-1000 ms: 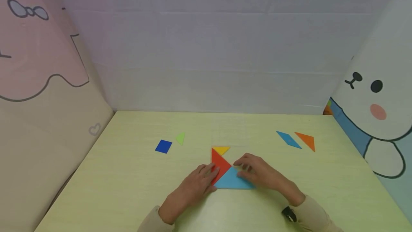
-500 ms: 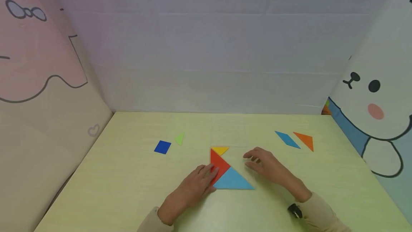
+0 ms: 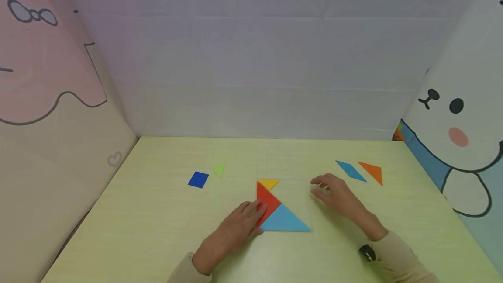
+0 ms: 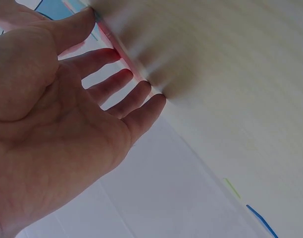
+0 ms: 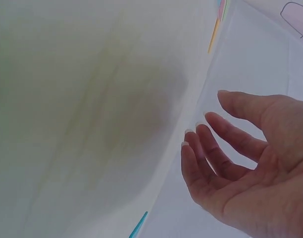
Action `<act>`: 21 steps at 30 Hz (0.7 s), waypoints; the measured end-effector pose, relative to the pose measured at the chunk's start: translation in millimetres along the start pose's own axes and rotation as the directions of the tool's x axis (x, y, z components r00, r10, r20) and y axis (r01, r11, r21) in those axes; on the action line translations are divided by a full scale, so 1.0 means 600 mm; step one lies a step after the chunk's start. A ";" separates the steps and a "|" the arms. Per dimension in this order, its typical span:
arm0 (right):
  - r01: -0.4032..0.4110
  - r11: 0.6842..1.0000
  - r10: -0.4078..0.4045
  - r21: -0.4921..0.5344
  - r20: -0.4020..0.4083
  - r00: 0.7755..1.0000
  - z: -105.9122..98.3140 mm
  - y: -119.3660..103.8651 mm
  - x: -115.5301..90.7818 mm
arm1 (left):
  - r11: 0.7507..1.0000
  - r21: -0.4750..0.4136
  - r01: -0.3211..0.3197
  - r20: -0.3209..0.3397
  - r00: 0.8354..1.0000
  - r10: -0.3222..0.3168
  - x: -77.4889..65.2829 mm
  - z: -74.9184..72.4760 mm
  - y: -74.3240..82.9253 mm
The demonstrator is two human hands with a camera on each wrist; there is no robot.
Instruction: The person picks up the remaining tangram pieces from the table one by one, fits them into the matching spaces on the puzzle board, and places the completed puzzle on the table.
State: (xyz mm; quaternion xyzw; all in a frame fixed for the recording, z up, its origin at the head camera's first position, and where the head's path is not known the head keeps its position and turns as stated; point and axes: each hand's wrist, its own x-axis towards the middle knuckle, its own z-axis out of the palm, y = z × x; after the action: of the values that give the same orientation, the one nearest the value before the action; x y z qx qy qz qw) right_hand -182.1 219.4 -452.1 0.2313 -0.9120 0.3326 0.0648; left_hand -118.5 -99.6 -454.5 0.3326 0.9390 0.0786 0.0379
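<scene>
My left hand [image 3: 235, 226] rests its fingertips on the red triangle [image 3: 268, 199] in the head view, covering its lower left part. A large light-blue triangle [image 3: 286, 220] lies against the red one's lower right edge. Behind the red piece, a small yellow triangle [image 3: 269, 183] sits by its upper edge. My right hand [image 3: 338, 195] hovers to the right of these pieces, fingers loosely bent, with nothing in it. In the right wrist view that hand [image 5: 240, 153] is apart from the tabletop. The left wrist view shows the left fingertips [image 4: 159, 96] touching down.
At the back right lie a blue parallelogram [image 3: 351, 171] and an orange triangle [image 3: 372, 172]. Toward the back left are a dark-blue square [image 3: 198, 179] and a small green triangle [image 3: 220, 170]. A pale wall [image 3: 251, 77] stands behind the table [image 3: 157, 239].
My right hand has left the light-blue triangle and moved right and a little back, toward the blue parallelogram. The left hand stays on the red triangle, and the pieces look unmoved.
</scene>
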 end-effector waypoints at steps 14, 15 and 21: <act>-0.118 0.992 0.117 -0.033 -0.029 0.993 -0.026 0.031 -0.001 | 1.000 0.023 -0.004 -0.008 1.000 0.004 -0.001 -0.001 0.001; -0.128 0.991 0.127 -0.033 -0.029 0.992 -0.028 0.033 -0.002 | 1.000 0.025 -0.004 -0.009 1.000 0.005 -0.001 -0.001 0.001; -0.169 0.985 0.168 -0.031 -0.030 0.985 -0.043 0.044 -0.001 | 1.000 0.028 -0.006 -0.011 1.000 0.007 -0.001 -0.001 0.001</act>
State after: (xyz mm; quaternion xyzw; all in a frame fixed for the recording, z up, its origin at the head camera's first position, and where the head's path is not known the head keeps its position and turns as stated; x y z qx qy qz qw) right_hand -194.7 253.7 -447.5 0.1476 -0.9328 0.3246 0.0528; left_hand -117.9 -99.7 -453.7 0.3357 0.9391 0.0672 0.0279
